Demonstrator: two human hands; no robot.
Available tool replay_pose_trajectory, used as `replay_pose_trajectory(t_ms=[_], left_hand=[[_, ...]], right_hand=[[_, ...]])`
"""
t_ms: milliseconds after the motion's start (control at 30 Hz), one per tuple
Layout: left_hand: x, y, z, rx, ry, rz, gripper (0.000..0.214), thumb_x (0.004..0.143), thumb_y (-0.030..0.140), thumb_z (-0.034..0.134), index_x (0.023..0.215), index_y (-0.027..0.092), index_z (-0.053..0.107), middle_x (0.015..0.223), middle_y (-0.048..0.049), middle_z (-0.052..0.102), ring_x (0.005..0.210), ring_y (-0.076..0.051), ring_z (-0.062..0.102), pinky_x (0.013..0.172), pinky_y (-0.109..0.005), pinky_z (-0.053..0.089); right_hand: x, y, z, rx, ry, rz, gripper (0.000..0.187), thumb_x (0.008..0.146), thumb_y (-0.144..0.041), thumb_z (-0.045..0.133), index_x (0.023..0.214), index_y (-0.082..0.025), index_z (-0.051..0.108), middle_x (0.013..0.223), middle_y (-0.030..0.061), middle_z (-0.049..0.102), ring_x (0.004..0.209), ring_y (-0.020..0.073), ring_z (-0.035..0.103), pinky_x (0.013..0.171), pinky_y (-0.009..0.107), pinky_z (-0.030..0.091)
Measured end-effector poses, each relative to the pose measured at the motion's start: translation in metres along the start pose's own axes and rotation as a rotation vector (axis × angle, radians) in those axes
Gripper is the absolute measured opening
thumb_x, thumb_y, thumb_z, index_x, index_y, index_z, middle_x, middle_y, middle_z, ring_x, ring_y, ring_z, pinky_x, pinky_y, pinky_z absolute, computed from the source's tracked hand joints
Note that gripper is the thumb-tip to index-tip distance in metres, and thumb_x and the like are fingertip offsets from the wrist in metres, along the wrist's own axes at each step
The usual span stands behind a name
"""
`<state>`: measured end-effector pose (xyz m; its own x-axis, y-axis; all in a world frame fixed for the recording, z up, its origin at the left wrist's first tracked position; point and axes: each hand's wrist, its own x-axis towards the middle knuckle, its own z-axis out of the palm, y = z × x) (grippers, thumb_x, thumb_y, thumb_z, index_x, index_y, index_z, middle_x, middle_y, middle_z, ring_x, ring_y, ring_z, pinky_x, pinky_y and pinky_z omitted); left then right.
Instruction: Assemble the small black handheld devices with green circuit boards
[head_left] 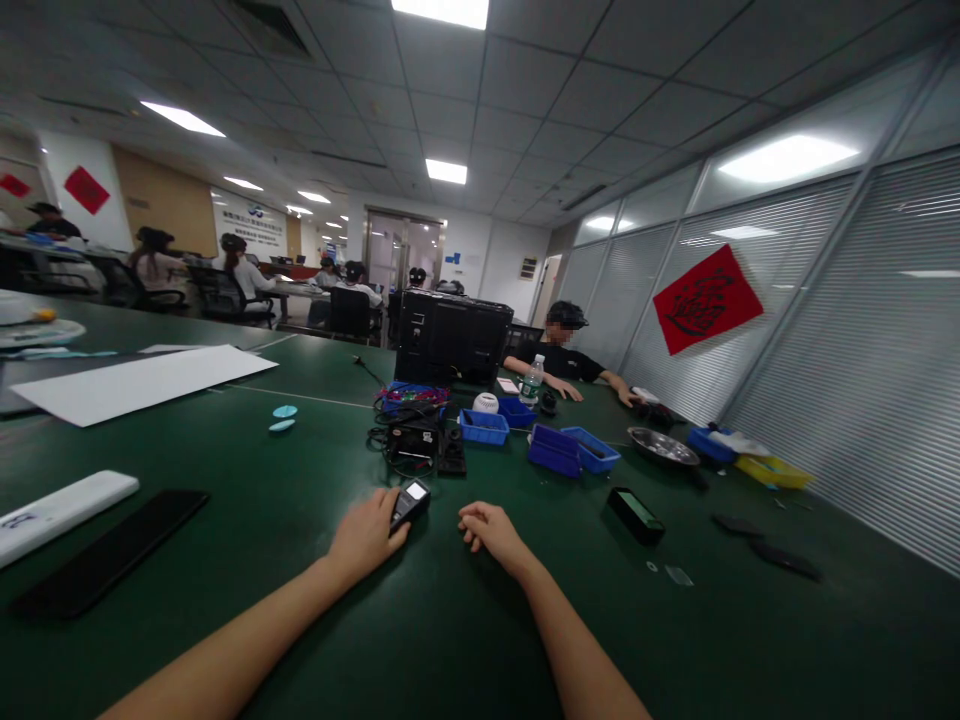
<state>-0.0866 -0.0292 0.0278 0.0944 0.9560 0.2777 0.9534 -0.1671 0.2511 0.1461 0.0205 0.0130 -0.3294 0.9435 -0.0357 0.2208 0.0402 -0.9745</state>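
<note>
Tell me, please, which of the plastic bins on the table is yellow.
The rightmost bin, next to a blue bin; its colour sets it apart, as the others are all blue.

The handheld device (409,506) in your left hand (365,532) looks like smooth plastic; the bowl (663,449) beyond your right hand (493,531), glossy metal.
</note>
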Motion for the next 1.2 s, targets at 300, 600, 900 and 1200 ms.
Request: replay_pose_trajectory(t_ms=[300, 600, 900, 1200], left_hand=[[0.014, 0.079, 0.045, -0.158, -0.014, 0.075, 0.06, 0.074, 0.041, 0.05, 0.124, 0.012, 0.033, 0.112, -0.0145, 0.047, 0.094, -0.024, 0.054, 0.076, -0.029, 0.041], [0.017, 0.075, 0.046, -0.508, -0.122, 0.225, 0.041, 0.072, 0.024, 0.051, 0.113, 0.023, 0.048, 0.117, -0.0049, 0.051, 0.092, -0.017, 0.054, 0.086, -0.028, 0.041], [0.019, 0.068, 0.048, -0.619, -0.11, 0.19, 0.031, 0.072, 0.016, 0.044, 0.099, 0.02, 0.057, 0.101, -0.0035, 0.058, 0.073, -0.012, 0.055, 0.076, -0.025, 0.043], [0.014, 0.066, 0.041, -0.617, -0.16, 0.227, 0.027, 0.073, 0.021, 0.045, 0.097, 0.021, 0.059, 0.095, -0.0026, 0.06, 0.074, -0.012, 0.056, 0.074, -0.024, 0.042]], right_hand=[[0.008, 0.016, 0.001, -0.084, 0.285, -0.039, 0.015, 0.072, -0.031, 0.046, 0.068, -0.017, 0.048, 0.059, -0.0014, 0.054, 0.041, 0.0084, 0.047, 0.035, 0.019, 0.035], [-0.005, 0.0, -0.001, -0.527, 0.522, -0.101, 0.041, 0.074, -0.041, 0.049, 0.107, -0.018, 0.052, 0.105, 0.011, 0.057, 0.098, 0.0239, 0.053, 0.082, 0.031, 0.039], [-0.009, -0.007, -0.011, -0.914, 0.502, 0.121, 0.064, 0.069, -0.03, 0.052, 0.127, -0.009, 0.035, 0.103, 0.0197, 0.057, 0.096, 0.0305, 0.053, 0.077, 0.039, 0.038], [-0.016, -0.005, -0.074, -0.923, 0.682, 0.368, 0.062, 0.074, -0.035, 0.048, 0.126, -0.006, 0.032, 0.111, 0.0238, 0.051, 0.102, 0.0317, 0.049, 0.075, 0.041, 0.041]])
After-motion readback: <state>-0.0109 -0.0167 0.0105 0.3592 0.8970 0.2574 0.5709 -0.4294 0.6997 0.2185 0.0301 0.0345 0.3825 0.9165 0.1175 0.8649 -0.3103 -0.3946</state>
